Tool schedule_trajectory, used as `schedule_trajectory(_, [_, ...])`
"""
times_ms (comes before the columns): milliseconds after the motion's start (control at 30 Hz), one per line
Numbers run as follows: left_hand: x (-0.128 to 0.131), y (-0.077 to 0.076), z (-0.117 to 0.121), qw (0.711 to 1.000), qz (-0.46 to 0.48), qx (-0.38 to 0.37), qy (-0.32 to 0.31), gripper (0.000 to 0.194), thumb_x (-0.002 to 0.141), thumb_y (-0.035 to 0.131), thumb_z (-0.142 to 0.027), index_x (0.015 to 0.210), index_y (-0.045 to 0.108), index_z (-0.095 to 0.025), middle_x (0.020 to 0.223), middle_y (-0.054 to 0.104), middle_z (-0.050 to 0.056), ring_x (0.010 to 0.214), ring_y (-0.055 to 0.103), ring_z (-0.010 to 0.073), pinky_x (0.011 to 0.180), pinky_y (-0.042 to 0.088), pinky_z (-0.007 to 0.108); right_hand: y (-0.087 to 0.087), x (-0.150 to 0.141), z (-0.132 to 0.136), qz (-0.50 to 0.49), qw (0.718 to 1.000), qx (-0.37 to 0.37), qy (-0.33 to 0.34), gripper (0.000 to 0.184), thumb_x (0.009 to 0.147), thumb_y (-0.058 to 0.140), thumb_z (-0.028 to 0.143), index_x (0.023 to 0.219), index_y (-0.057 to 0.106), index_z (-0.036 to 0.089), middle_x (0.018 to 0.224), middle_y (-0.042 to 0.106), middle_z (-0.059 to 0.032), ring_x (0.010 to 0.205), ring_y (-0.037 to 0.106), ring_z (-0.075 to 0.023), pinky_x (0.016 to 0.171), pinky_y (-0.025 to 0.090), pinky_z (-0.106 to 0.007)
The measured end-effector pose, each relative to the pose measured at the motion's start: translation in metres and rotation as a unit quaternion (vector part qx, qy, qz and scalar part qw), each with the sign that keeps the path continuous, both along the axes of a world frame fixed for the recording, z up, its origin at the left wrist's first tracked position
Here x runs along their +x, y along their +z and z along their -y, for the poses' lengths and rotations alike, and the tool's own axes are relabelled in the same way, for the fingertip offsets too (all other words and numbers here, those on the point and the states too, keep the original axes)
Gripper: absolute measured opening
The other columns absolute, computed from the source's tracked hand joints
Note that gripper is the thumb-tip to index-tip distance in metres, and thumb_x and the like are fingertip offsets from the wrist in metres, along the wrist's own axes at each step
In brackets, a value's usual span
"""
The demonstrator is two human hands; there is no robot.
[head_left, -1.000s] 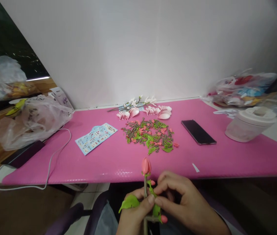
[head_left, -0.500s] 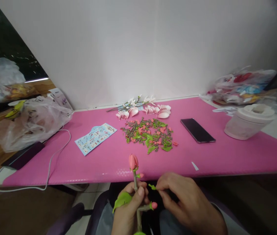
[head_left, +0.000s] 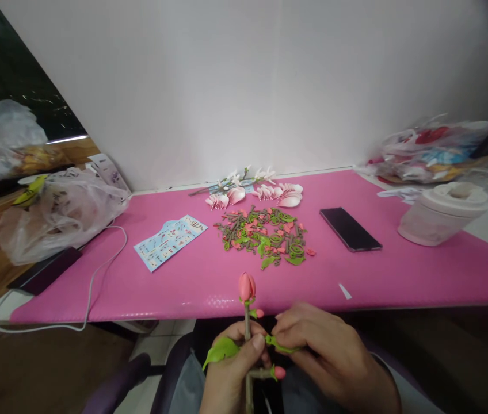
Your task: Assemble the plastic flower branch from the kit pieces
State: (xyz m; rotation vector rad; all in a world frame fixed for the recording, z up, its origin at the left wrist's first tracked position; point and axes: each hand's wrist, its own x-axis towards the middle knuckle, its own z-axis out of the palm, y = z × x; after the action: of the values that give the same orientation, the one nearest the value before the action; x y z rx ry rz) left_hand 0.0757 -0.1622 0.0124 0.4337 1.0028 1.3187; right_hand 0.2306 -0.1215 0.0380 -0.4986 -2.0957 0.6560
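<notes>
A pink tabletop mat point(head_left: 399, 282) carries a phone point(head_left: 350, 229), a printed instruction sheet point(head_left: 170, 242) with writing too small to read, and a pile of green and coral flower parts point(head_left: 263, 236). Just off its front edge, the left hand point(head_left: 229, 374) closes its fingers around an upright budded flower stem point(head_left: 247, 339), while the right hand point(head_left: 330, 356) pinches a green sprig point(head_left: 281, 345) narrowly between its fingers, touching the stem.

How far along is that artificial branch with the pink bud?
Done: the brown stem carries a large pink bud, a green leaf and a small pink side bud. In hand: the left hand grips the stem; the right hand holds a small green sprig beside it. Left: a loose pile of green and coral parts and pale pink petals lie on the pink mat.
</notes>
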Motion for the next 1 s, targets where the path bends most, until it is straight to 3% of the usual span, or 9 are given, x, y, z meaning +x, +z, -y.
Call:
schedule_trajectory(167, [-0.001,0.002,0.001,0.999,0.033,-0.006,-0.023,0.03,0.055,0.085,-0.033,0.067,0.066,-0.012,0.048,0.056,-0.002,0.045,0.049,0.008,0.041,0.045,0.019,0.006,0.001,-0.002,-0.009,1.0,0.021,0.012,0.017,0.086,0.054,0.001,0.091,0.061,0.016,0.084,0.068,-0.0043,0.08,0.06,-0.0142,0.074,0.049,-0.027])
schedule_trajectory(467, [-0.002,0.003,0.004,0.995,-0.085,0.045,-0.016,0.019,0.064,0.08,-0.028,0.062,0.068,-0.013,0.059,0.057,0.0,0.054,0.05,0.0099,0.051,0.044,0.022,0.012,0.007,-0.002,0.08,0.996,0.033,0.012,0.015,0.09,0.05,0.007,0.085,0.061,0.015,0.081,0.066,-0.0048,0.075,0.058,-0.0147,0.068,0.049,-0.026])
schedule_trajectory(667, [0.003,-0.004,0.0,0.999,0.006,0.033,-0.02,0.029,0.063,0.081,-0.036,0.071,0.068,-0.013,0.053,0.059,-0.001,0.047,0.051,0.0086,0.046,0.043,0.019,0.011,0.007,0.0,0.007,0.999,0.024,-0.033,0.016,0.08,0.059,0.001,0.085,0.061,0.016,0.09,0.068,-0.0055,0.088,0.063,-0.0154,0.079,0.05,-0.027])
schedule_trajectory(800, [0.002,-0.01,-0.004,0.996,0.072,0.049,-0.036,0.032,0.069,0.076,-0.043,0.069,0.066,-0.012,0.053,0.06,0.0,0.041,0.051,0.0073,0.04,0.039,0.017,0.014,0.005,0.003,-0.048,0.998,-0.011,-0.033,0.017,0.081,0.055,0.001,0.082,0.059,0.018,0.082,0.068,-0.0028,0.077,0.065,-0.0129,0.069,0.051,-0.024])
schedule_trajectory(1000, [-0.004,0.003,0.003,0.976,0.189,0.056,-0.089,0.032,0.077,0.066,-0.048,0.074,0.063,-0.017,0.061,0.059,-0.002,0.042,0.047,0.005,0.041,0.036,0.017,0.01,0.0,0.006,-0.026,0.994,-0.1,-0.043,0.016,0.084,0.058,0.005,0.088,0.062,0.021,0.08,0.068,0.0,0.073,0.064,-0.0113,0.067,0.05,-0.023])
